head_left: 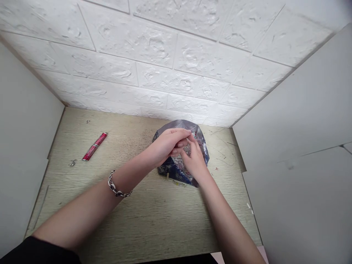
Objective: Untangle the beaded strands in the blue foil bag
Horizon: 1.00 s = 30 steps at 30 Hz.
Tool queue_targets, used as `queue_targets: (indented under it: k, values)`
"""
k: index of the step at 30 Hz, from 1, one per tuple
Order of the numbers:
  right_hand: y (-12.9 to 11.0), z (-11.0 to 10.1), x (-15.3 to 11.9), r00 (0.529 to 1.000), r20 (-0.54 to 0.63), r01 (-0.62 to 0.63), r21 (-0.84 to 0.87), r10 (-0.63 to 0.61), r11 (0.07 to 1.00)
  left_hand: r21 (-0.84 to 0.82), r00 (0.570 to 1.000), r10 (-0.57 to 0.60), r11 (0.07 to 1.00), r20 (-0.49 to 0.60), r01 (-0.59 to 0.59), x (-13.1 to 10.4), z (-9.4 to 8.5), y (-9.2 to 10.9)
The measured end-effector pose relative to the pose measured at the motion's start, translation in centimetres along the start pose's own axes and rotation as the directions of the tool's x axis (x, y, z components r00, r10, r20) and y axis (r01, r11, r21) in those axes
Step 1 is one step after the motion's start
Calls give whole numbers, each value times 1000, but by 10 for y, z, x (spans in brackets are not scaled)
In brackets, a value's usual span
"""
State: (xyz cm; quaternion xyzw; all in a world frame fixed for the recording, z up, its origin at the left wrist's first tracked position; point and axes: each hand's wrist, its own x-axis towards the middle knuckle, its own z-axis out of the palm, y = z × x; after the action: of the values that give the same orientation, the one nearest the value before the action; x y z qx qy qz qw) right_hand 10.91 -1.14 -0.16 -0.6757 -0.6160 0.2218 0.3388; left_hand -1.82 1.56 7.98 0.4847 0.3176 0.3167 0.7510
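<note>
A dark blue and silver bag (176, 172) lies opened out near the wall, with small beads (180, 165) inside it. Over the bag is my left hand (172, 145), its fingers curled and its thumb pressed toward the fingertips. My right hand (194, 157) meets it from the right, fingers bent, touching or nearly touching the left fingertips. A thin, pale thread-like line shows just above the fingertips. Whatever lies between the fingers is too small to make out.
On the wooden tabletop (132, 220) a red tube-shaped object (95, 146) lies at the left, near small metallic pieces (73, 162). Yellowish beads (179, 183) sit before the bag; thin strands (224, 150) lie right. White brick-patterned wall behind, grey panels both sides.
</note>
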Motion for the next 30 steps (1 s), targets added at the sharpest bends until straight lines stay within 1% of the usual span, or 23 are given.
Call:
queue_targets:
  k: [2, 4, 6, 8, 10, 12, 14, 16, 17, 19, 21, 22, 24, 26, 28, 30]
  values:
    - [7, 3, 0, 997, 10, -74, -34, 75, 997, 4, 1000, -4, 1000, 3, 4, 0, 0, 0]
    - [10, 7, 0, 997, 14, -69, -71, 70, 995, 6, 1000, -7, 1000, 9, 7, 0, 0, 0]
    - [9, 9, 0, 999, 43, 4, -93, 0, 996, 5, 1000, -10, 1000, 10, 10, 1, 0, -1]
    - [5, 8, 0, 988, 118, 107, -73, -98, 992, 2, 1000, -15, 1000, 8, 15, 1, 0, -1]
    - [0, 7, -1, 955, 208, 218, -13, -210, 976, -1, 1000, -18, 1000, 7, 18, 1, 0, -2]
    - [-5, 6, -2, 915, 263, 304, 51, -306, 951, -7, 1000, -17, 1000, 12, 17, 2, 0, -2]
    - [-7, 5, -2, 886, 284, 352, 105, -367, 930, -12, 1000, -15, 1000, 18, 16, 2, 0, -3]
    - [-7, 5, -2, 885, 278, 353, 122, -373, 928, -14, 1000, -15, 1000, 20, 16, 2, 0, -3]
    - [-6, 5, -1, 899, 265, 332, 110, -350, 937, -15, 1000, -16, 1000, 19, 17, 1, 0, -2]
    - [-5, 4, 0, 944, 207, 250, 58, -256, 967, -18, 1000, -19, 1000, 18, 19, 1, 1, -1]
    - [-2, 3, 2, 985, 124, 121, -4, -120, 993, -29, 1000, -9, 1000, 2, 10, 1, 1, -1]
    - [-1, 4, 2, 995, 83, 49, -29, -46, 998, -42, 1000, 9, 999, -24, -10, 1, 1, -1]
    - [1, 4, 3, 996, 28, -80, -73, 83, 994, -88, 992, 68, 993, -110, -78, 3, 0, -3]
    - [2, 5, 4, 986, 7, -162, -120, 164, 979, -148, 972, 120, 977, -203, -152, 6, -1, -4]
    - [2, 5, 4, 979, 12, -197, -165, 202, 966, -202, 957, 133, 961, -256, -188, 8, -3, -6]
    - [2, 5, 5, 973, 22, -223, -206, 232, 953, -238, 952, 128, 951, -278, -197, 9, -5, -6]
